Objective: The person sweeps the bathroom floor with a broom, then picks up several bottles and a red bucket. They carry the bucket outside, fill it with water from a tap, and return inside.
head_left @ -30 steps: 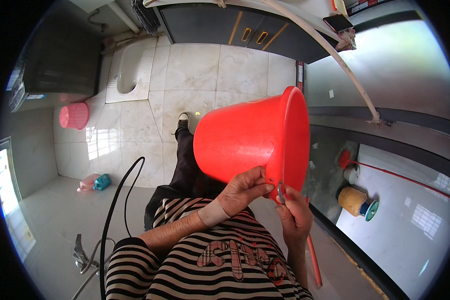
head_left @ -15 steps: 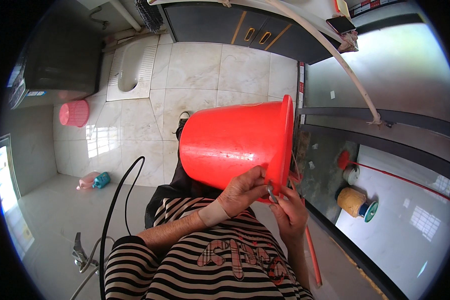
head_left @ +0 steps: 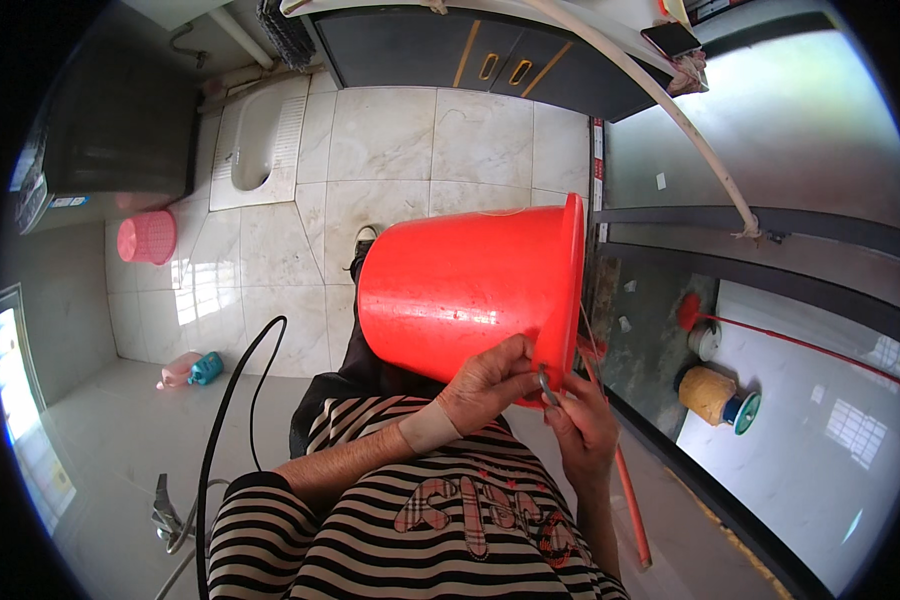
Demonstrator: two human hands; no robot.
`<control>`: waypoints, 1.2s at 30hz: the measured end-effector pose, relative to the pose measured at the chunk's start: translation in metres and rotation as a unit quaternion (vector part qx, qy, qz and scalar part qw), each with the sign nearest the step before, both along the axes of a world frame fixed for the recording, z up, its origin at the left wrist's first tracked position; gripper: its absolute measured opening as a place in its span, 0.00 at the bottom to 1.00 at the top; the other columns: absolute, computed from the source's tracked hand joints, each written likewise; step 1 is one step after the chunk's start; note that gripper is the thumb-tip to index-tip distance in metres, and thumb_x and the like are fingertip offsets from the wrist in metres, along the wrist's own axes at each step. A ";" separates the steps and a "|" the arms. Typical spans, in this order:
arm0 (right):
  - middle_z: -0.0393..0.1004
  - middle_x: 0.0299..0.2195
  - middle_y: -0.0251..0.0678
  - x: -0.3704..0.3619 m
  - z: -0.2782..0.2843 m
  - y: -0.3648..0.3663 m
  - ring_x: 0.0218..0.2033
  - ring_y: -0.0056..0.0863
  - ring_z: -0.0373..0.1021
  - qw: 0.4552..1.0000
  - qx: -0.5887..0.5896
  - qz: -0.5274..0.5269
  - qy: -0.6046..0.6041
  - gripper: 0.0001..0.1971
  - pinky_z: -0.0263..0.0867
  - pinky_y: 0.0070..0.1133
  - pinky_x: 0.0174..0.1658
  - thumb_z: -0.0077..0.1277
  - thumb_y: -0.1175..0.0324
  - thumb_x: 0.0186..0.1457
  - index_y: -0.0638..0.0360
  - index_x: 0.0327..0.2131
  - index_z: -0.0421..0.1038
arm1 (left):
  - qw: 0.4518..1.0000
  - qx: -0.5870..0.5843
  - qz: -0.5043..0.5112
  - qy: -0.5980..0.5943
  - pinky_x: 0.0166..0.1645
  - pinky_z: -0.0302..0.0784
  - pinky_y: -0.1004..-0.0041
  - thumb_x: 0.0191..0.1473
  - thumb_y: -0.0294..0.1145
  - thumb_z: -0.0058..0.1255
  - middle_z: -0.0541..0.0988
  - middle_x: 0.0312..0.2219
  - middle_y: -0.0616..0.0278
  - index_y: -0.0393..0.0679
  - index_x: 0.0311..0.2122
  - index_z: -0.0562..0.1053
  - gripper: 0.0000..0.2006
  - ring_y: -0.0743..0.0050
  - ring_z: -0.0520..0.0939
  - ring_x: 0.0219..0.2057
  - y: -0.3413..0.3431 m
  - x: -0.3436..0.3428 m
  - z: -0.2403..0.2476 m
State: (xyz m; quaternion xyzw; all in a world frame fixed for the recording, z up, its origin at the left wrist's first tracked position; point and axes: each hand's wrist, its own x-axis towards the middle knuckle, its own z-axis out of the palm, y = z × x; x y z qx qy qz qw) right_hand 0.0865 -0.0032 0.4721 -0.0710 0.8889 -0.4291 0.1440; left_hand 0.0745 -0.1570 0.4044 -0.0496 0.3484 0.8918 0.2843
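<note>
A large red plastic bucket (head_left: 460, 275) lies on its side in front of me, its open end facing right. At the near part of its rim, a short bent piece of grey metal wire (head_left: 547, 388) sits between my hands. My left hand (head_left: 485, 385) is closed, thumb and fingers pinching the wire against the rim. From the right, my right hand (head_left: 585, 420) pinches the wire's lower end. Whether the wire passes through the rim is hidden by my fingers.
A squat toilet (head_left: 258, 150) is set in the tiled floor, with a pink basket (head_left: 147, 237) left of it. Bottles (head_left: 205, 368) and a tap (head_left: 165, 512) are at the left. A red pole (head_left: 632, 510) stands close to my right arm; a dark cabinet (head_left: 410, 50) is ahead.
The view has shifted slightly. My hands stay at the bucket's rim with the wire between them; the bucket has hardly moved.
</note>
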 end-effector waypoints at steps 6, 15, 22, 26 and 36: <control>0.68 0.37 0.44 0.001 0.000 0.006 0.35 0.34 0.69 0.999 0.013 0.032 0.041 0.10 0.65 0.22 0.35 0.51 0.72 0.46 0.64 0.34 0.71 | 1.000 0.011 -0.010 -0.007 0.40 0.70 0.82 0.53 0.19 0.38 0.72 0.32 0.65 0.39 0.38 0.62 0.06 0.84 0.72 0.36 0.002 0.000 0.004; 0.69 0.37 0.47 0.006 -0.001 0.011 0.35 0.35 0.69 0.998 -0.005 0.024 0.053 0.10 0.65 0.22 0.34 0.53 0.72 0.44 0.65 0.32 0.72 | 1.000 0.007 -0.023 0.015 0.40 0.69 0.80 0.54 0.20 0.38 0.72 0.33 0.66 0.39 0.41 0.62 0.09 0.83 0.72 0.36 0.004 0.005 0.001; 0.69 0.37 0.46 0.006 -0.001 0.012 0.35 0.35 0.69 0.998 -0.006 0.020 0.055 0.10 0.65 0.22 0.35 0.53 0.73 0.43 0.65 0.32 0.72 | 1.000 0.013 -0.019 0.019 0.41 0.68 0.80 0.54 0.20 0.37 0.71 0.34 0.65 0.39 0.41 0.62 0.08 0.83 0.71 0.37 0.003 0.003 0.006; 0.69 0.37 0.46 0.006 0.002 0.012 0.35 0.34 0.69 0.999 -0.018 0.007 0.032 0.09 0.65 0.21 0.35 0.53 0.73 0.43 0.65 0.32 0.72 | 0.998 -0.014 -0.042 0.051 0.45 0.66 0.79 0.55 0.21 0.36 0.71 0.35 0.65 0.38 0.42 0.62 0.09 0.82 0.70 0.39 0.001 0.006 0.002; 0.69 0.37 0.44 0.007 0.004 0.020 0.35 0.32 0.69 0.999 -0.024 0.006 0.021 0.09 0.64 0.20 0.35 0.51 0.73 0.45 0.66 0.32 0.72 | 0.999 -0.015 -0.038 0.026 0.38 0.68 0.82 0.55 0.24 0.39 0.71 0.28 0.68 0.39 0.37 0.65 0.04 0.85 0.70 0.32 0.007 0.003 0.006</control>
